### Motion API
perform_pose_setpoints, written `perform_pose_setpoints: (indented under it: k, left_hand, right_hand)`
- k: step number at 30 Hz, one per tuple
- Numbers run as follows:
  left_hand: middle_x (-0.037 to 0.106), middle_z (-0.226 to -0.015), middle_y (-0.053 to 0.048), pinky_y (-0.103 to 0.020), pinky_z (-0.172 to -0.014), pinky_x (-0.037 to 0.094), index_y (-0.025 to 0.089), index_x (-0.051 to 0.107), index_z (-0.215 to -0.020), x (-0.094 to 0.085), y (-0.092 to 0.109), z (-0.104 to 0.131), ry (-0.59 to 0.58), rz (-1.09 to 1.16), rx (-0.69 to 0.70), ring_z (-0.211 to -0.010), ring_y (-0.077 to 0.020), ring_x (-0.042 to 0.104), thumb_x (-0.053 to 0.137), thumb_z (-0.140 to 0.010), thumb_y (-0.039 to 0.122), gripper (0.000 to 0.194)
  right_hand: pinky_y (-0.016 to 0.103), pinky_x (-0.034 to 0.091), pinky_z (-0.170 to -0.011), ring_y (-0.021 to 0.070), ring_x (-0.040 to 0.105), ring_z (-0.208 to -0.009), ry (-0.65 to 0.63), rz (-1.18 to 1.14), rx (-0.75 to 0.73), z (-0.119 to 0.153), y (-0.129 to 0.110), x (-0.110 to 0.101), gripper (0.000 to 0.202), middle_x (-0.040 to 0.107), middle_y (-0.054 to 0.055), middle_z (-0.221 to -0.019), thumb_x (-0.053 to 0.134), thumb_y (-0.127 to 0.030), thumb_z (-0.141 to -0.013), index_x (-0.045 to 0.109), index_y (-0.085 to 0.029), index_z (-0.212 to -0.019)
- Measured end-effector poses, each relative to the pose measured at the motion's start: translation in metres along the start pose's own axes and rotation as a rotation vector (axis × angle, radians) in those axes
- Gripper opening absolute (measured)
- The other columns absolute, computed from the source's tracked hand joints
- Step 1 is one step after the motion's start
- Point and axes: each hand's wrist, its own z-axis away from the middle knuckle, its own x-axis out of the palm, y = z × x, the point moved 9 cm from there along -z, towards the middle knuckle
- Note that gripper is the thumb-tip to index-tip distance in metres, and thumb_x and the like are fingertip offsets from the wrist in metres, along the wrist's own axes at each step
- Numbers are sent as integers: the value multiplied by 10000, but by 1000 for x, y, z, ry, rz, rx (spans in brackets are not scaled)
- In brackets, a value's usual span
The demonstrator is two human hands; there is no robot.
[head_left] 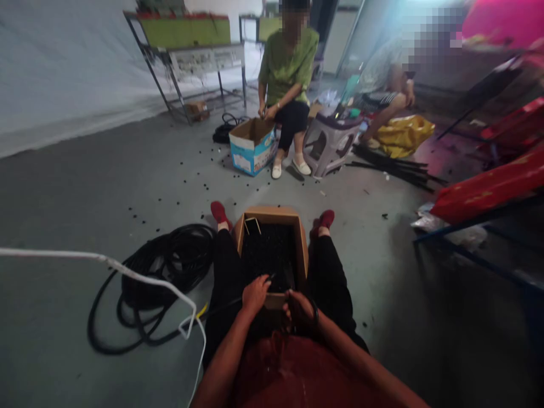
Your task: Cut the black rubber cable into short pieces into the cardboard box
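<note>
Between my legs stands an open cardboard box [302, 249], holding a heap of small black pieces [267, 246]. My left hand [255, 294] is closed around a black hose [221, 307] at the box's near edge. The hose runs across my left thigh from a loose coil [170, 260] on the floor, and a dark end shows past my fingers. Just right of it, my right hand [300, 307] is curled with its fingers drawn in by the near rim. Whatever it may hold is too dark to make out.
A white cable [144, 277] crosses at the left. Ahead, a person in green [289, 68] sits behind a blue-and-white box [254, 153], beside a plastic stool [331, 144]. Another person sits farther right, near black strips [395, 167]. A red-covered frame [488, 187] stands right.
</note>
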Motion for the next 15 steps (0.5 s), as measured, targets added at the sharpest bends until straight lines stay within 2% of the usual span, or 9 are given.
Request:
perform_pose_setpoints:
  k: [2,3,5,8,15]
  left_hand:
    - [599,-1459,-21,-278,-1093,426,252,571,-1405,-1,-2,-2,-8,34,-22,-1307,-173,574,387,-1038,339,420]
    - [594,-1464,-20,-284,-1096,425,251,569,-1407,-1,-2,-3,-3,54,-30,-1308,-176,573,390,-1038,354,423]
    - [600,-1457,-16,-290,-1088,433,255,562,-1418,0,-3,-5,3,89,-31,-1297,-180,581,400,-1036,381,433]
    - [615,-1440,-7,-279,-1082,436,258,578,-1404,3,-2,-7,-1,113,-13,-1284,-174,589,415,-1034,396,427]
    - [639,-1410,11,-273,-1071,448,287,615,-1374,2,2,-5,12,128,20,-1269,-167,599,440,-1026,441,418]
  right_hand:
    - [355,586,-691,224,694,-736,0,-40,33,-3,10,-5,462,691,60,-777,434,-659,-859,599,-232,-920]
    - [346,572,-824,225,693,-905,1,-43,22,-4,13,-6,429,708,69,-915,531,-613,-844,600,-221,-1004]
    - [351,518,-965,242,637,-1084,13,-32,48,-7,23,-9,447,689,86,-1081,648,-553,-800,586,-209,-1079]
    - [366,484,-1009,254,609,-1131,-9,48,60,-9,31,-5,502,659,105,-1163,678,-517,-803,564,-181,-1158]
    - [368,491,-963,259,616,-1104,-44,200,7,-12,31,-1,501,672,117,-1167,646,-498,-845,578,-162,-1211]
